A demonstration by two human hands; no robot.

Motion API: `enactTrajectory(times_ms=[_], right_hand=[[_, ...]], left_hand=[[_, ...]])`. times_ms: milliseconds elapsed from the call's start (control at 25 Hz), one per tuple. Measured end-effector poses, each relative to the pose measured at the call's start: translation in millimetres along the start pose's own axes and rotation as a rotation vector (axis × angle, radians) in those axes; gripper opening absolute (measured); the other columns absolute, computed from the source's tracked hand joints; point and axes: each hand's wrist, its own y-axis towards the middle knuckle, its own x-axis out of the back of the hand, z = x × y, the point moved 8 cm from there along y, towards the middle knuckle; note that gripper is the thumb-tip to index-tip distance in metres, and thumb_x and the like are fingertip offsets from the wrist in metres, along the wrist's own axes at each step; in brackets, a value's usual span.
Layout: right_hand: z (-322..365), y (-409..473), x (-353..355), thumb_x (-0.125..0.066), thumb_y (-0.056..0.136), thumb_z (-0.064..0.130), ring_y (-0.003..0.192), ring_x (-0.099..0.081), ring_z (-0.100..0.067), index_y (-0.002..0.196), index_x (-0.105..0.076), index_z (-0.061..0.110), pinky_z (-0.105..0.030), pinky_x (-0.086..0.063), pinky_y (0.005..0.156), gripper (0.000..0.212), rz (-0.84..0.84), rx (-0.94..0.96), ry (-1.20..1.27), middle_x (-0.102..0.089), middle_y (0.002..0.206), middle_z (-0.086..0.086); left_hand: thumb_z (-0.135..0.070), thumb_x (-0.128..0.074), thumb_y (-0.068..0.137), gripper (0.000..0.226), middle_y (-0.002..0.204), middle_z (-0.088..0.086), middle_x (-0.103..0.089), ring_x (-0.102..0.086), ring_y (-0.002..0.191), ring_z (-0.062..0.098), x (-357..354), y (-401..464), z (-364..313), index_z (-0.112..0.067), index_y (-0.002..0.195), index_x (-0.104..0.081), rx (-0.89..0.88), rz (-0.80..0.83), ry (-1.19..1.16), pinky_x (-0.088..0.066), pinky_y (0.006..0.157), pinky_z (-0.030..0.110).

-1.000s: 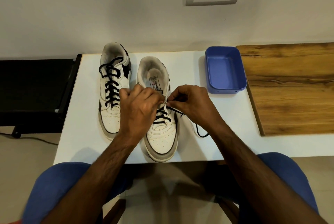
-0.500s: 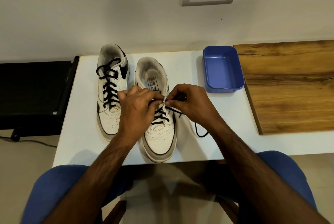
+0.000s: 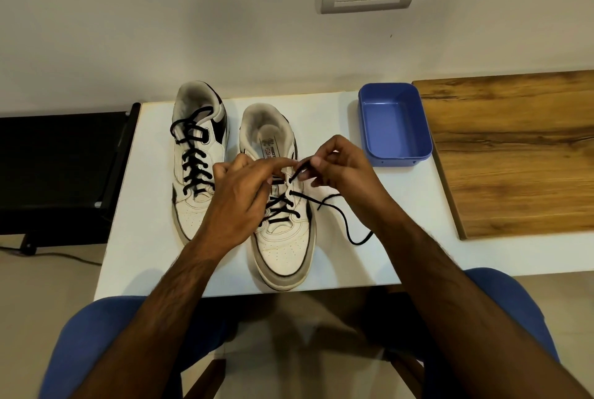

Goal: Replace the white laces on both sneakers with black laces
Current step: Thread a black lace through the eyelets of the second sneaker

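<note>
2 sneakers sit on the white table [image 3: 154,205]: left sneaker [image 3: 196,160] fully laced; right hand [image 3: 340,170] pinches the black lace [image 3: 344,221] above right sneaker [image 3: 283,237], left hand [image 3: 238,202] fingers curled on its eyelets

Scuffed leather-look sneakers [image 3: 283,237], matt cord lace [image 3: 345,226], smooth plastic tub [image 3: 397,157], grained wooden board [image 3: 514,154].

Two worn white sneakers stand side by side, toes toward the person. The left sneaker [image 3: 197,170], left of the fingers [image 3: 279,164], is fully laced in black. The right sneaker [image 3: 283,237], under them, is laced partway; its black lace [image 3: 345,221] trails loose on the surface, one end pinched above the upper eyelets.
</note>
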Motion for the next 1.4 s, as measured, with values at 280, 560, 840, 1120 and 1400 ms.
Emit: enactTrajectory(times_ms=[280, 560, 840, 1120, 1400], right_hand=[[-1, 0, -6, -0.071, 0.093, 0.015, 0.075, -0.069, -0.015, 0.107, -0.063, 0.011, -0.030, -0.057, 0.072, 0.016, 0.003, 0.031, -0.231, -0.071, 0.083, 0.000], [13, -3, -22, -0.078, 0.087, 0.014, 0.082, -0.056, -0.004, 0.095, -0.071, 0.018, -0.007, -0.042, 0.071, 0.011, -0.001, 0.251, -0.760, -0.057, 0.095, 0.007], [15, 0, 2, -0.055, 0.101, 0.006, 0.084, -0.064, -0.013, 0.099, -0.054, 0.014, -0.023, -0.048, 0.074, 0.009, -0.035, 0.139, -0.125, -0.071, 0.099, -0.005], [4, -2, -7, -0.066, 0.097, 0.030, 0.066, -0.055, -0.006, 0.103, -0.066, 0.018, -0.024, -0.046, 0.066, 0.013, 0.037, 0.032, -0.338, -0.063, 0.073, 0.007], [11, -1, -13, -0.077, 0.088, 0.024, 0.078, -0.056, -0.004, 0.084, -0.068, 0.026, -0.015, -0.041, 0.069, 0.010, 0.035, 0.160, -0.784, -0.059, 0.087, 0.005]], left_hand=[[-0.002, -0.048, 0.095, 0.050, 0.141, 0.002, -0.051, -0.048, 0.120, 0.025, 19, 5, 13, -0.030, 0.133, -0.064, 0.059, -0.148, 0.179, -0.028, 0.088, 0.039], [-0.018, -0.041, 0.106, 0.047, 0.153, -0.018, -0.042, -0.025, 0.149, 0.012, -1, 7, 24, -0.044, 0.144, -0.050, 0.062, 0.020, 0.025, -0.017, 0.110, 0.051], [-0.035, -0.034, 0.105, 0.043, 0.127, -0.014, -0.055, -0.032, 0.141, 0.009, -4, 8, 36, -0.055, 0.142, -0.044, 0.159, 0.052, -0.125, -0.024, 0.105, 0.054], [-0.030, -0.039, 0.105, 0.041, 0.125, -0.009, -0.058, -0.037, 0.137, 0.015, -3, 9, 38, -0.042, 0.140, -0.055, 0.111, 0.027, -0.238, -0.032, 0.109, 0.060], [-0.024, -0.042, 0.104, 0.043, 0.118, -0.013, -0.057, -0.039, 0.134, 0.014, -3, 9, 39, -0.044, 0.140, -0.055, 0.131, 0.035, -0.274, -0.031, 0.110, 0.059]])
